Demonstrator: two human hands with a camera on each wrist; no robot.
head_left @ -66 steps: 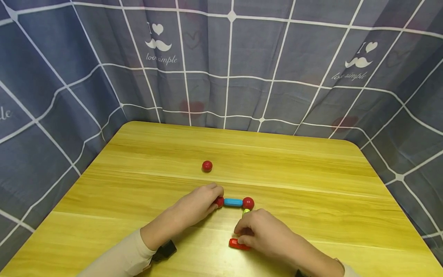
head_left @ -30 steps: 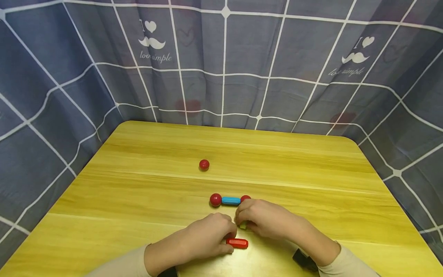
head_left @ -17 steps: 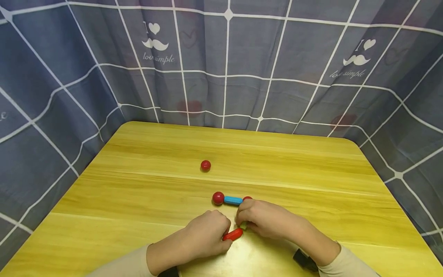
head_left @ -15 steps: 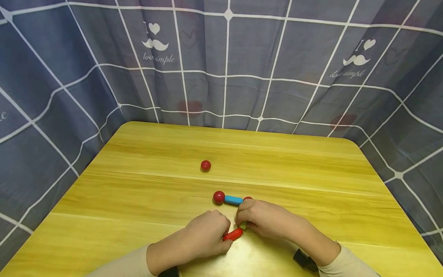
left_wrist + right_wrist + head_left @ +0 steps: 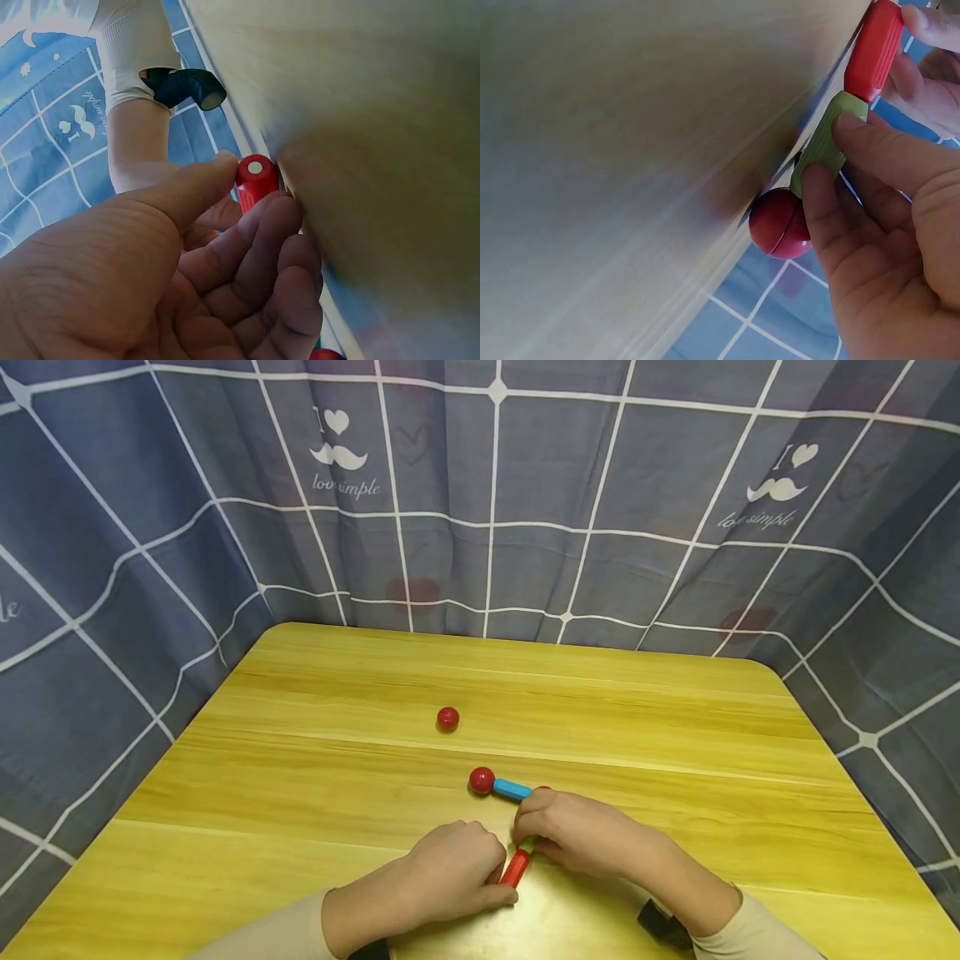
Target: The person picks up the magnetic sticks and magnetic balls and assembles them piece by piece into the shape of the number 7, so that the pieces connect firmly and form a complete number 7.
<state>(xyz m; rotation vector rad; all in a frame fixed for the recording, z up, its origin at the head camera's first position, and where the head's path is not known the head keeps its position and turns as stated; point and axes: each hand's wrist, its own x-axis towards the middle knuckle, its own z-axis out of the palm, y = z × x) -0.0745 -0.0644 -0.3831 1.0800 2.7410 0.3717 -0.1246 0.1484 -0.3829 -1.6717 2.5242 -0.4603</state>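
Observation:
My left hand (image 5: pixel 453 870) pinches a red ribbed magnetic rod (image 5: pixel 515 867) between thumb and fingers. In the left wrist view, a round silvery disc (image 5: pixel 256 168) shows in the rod's near end. My right hand (image 5: pixel 588 835) grips a yellow-green rod (image 5: pixel 829 139) with thumb and fingertips. The red rod's far end meets the green rod's end, roughly in line. At the green rod's other end sits a red ball (image 5: pixel 777 223), mostly hidden by my right hand in the head view. From that ball a blue rod (image 5: pixel 512 789) runs left to another red ball (image 5: pixel 482 781).
A loose red ball (image 5: pixel 447 719) lies farther back on the wood-grain table (image 5: pixel 337 693). A grey-blue curtain (image 5: pixel 540 468) with white grid lines hangs along the table's back and sides.
My left hand has left the left ball, taken the red rod and swung it up to the green rod's end. The blue rod has tilted, its left ball shifting back and right.

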